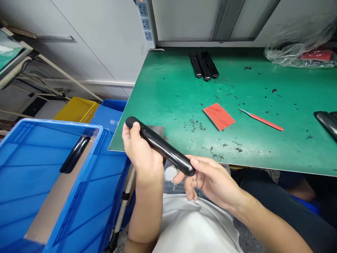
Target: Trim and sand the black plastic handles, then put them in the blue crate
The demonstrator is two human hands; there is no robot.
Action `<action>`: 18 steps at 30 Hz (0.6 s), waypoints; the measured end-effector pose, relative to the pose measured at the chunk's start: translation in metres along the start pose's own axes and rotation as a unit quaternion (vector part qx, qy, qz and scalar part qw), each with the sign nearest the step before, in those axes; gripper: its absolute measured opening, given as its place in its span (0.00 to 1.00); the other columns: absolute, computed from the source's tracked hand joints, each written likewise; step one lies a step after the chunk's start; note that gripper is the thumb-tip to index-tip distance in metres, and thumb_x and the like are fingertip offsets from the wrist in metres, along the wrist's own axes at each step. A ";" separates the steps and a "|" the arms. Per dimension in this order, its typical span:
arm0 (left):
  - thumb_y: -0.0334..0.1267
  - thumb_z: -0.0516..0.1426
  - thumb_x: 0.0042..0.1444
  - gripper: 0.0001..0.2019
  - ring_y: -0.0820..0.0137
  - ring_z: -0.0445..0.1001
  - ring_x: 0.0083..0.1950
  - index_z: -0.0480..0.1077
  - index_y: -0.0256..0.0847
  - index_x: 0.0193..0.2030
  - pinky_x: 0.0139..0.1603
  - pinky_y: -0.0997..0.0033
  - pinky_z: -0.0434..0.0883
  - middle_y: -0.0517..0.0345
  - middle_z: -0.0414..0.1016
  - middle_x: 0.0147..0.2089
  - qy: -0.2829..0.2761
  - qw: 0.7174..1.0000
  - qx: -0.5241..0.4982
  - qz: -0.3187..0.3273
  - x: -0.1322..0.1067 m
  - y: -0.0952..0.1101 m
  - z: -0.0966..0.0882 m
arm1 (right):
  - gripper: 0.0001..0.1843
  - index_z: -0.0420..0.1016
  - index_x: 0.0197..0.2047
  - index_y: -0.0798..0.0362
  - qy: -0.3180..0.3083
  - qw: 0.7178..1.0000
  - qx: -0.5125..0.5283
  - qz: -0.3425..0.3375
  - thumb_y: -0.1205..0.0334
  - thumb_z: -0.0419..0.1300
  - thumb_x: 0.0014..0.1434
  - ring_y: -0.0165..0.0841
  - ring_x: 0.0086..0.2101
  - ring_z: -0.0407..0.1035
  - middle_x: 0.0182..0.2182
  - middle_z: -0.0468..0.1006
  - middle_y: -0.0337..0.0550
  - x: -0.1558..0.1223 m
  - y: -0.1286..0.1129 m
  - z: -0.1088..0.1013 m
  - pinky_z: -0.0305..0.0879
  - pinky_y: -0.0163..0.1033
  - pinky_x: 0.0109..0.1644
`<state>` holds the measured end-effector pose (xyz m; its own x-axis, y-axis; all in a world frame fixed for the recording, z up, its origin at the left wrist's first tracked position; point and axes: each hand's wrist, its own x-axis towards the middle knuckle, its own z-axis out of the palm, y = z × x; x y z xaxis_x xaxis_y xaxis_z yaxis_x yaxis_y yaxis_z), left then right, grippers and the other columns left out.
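"Where is this?"

"A cramped workbench corner. A table [168, 88] topped with a green mat stands against a grey metal panel [184, 21], with a white power strip [144, 23] fixed upright at its far left corner. Dark shavings [196, 125] are scattered across the mat."

"And the piece in hand?"

"A glossy black casing [163, 146], long and round-edged, held just off the table's near edge and tilted from upper left to lower right."

"Who has it?"

"A person in a white shirt, using both hands. The left hand [140, 154] wraps the upper half, thumb pressed along the side. The right hand [210, 179] pinches the lower end between thumb and fingertips, its other fingers loosely curled."

"What lies nearby?"

"Well beyond the hands, a red rubbery pad [219, 116] lies just left of a craft knife [260, 119] with a red handle. Three black bars [203, 65] sit side by side near the far edge, a black piece [326, 123] lies at the right edge, and a clear plastic bag [300, 45] wraps something red."

"And to the left?"

"A blue plastic crate [50, 175] holds a black strip [75, 154], with a second blue crate [110, 117] and a yellow bin [77, 109] just behind it."
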<state>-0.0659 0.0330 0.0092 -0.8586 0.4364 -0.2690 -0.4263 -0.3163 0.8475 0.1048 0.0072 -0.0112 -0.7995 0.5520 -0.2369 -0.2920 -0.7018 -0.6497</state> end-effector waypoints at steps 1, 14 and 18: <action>0.34 0.61 0.63 0.15 0.78 0.68 0.26 0.70 0.47 0.56 0.30 0.77 0.70 0.71 0.64 0.32 -0.010 1.000 0.002 0.004 0.000 0.001 -0.001 | 0.20 0.82 0.44 0.59 0.009 0.999 0.043 0.011 0.48 0.62 0.70 0.27 0.21 0.75 0.33 0.86 0.49 0.001 0.002 0.000 0.68 0.29 0.24; 0.52 0.58 0.71 0.19 0.74 0.80 0.35 0.68 0.43 0.61 0.33 0.76 0.76 0.49 0.82 0.53 -0.187 0.973 -0.051 -0.124 -0.021 0.003 -0.010 | 0.29 0.79 0.55 0.55 0.012 0.984 -0.173 0.043 0.38 0.54 0.71 0.29 0.19 0.70 0.32 0.86 0.48 -0.003 -0.001 -0.003 0.63 0.32 0.21; 0.51 0.57 0.72 0.18 0.68 0.84 0.42 0.74 0.41 0.57 0.35 0.75 0.79 0.44 0.83 0.57 -0.223 0.963 -0.041 -0.147 -0.022 0.005 -0.019 | 0.32 0.76 0.64 0.54 0.262 0.641 -0.703 -0.164 0.39 0.58 0.68 0.55 0.57 0.73 0.61 0.78 0.64 0.017 -0.058 -0.044 0.69 0.63 0.60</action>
<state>-0.0541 0.0059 0.0108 -0.4972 0.8301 -0.2525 -0.6684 -0.1810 0.7214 0.1315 0.0769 -0.0099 -0.4221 0.9002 0.1074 0.6572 0.3854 -0.6477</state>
